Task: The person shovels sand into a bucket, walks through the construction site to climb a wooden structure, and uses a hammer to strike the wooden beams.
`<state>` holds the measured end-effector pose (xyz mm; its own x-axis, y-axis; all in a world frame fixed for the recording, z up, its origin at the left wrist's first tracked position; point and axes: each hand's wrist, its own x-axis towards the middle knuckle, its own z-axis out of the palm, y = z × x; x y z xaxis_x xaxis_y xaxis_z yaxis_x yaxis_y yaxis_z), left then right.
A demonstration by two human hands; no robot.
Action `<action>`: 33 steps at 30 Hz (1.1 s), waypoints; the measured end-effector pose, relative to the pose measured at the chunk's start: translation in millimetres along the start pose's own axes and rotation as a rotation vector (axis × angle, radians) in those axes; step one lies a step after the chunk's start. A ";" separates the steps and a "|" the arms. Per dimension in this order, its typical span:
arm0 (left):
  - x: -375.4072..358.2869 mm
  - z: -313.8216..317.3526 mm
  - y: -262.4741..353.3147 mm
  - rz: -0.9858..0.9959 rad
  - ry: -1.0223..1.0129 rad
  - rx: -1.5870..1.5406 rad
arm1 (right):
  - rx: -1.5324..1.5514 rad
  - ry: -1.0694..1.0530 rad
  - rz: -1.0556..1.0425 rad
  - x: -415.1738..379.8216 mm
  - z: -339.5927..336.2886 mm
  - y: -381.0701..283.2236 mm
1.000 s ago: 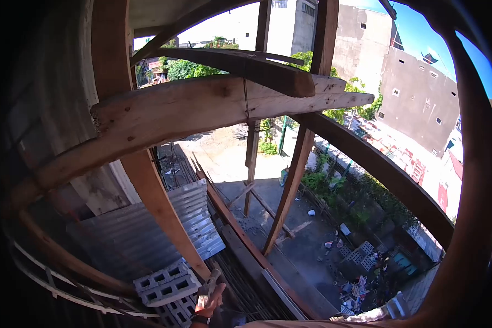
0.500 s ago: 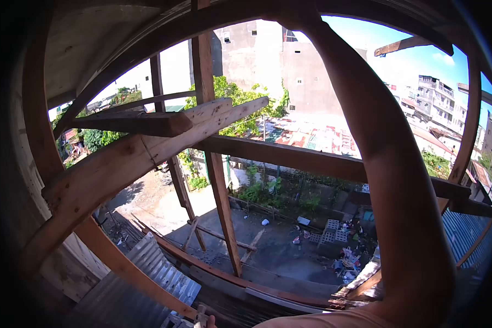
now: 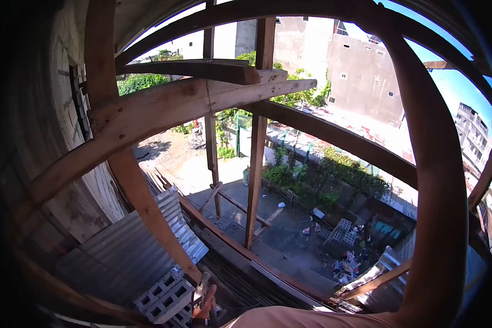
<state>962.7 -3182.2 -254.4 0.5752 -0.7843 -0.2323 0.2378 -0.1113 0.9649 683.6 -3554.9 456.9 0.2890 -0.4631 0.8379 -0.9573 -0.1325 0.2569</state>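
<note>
Only a small part of the left hand point(image 3: 205, 306) shows at the near edge; the picture's bottom cuts its wrist off. Its grip is closed around a hammer point(image 3: 201, 290), but the handle is hidden inside the fingers. The right arm point(image 3: 437, 208) goes up and leaves the picture at the top, so the right hand is not seen. The litter point(image 3: 347, 262) on the far ground is too small to tell. The dark lens border hides the corners.
</note>
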 end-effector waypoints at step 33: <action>-151.8 43.0 -143.1 0.318 -1.158 0.734 | 0.246 0.305 0.270 -494.1 -189.5 130.4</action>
<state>807.7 -3073.5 -352.0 -0.5205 -0.8467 -0.1103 -0.4420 0.1567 0.8832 417.6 -3177.3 167.6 -0.0168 -0.2357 0.9717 -0.9614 -0.2631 -0.0804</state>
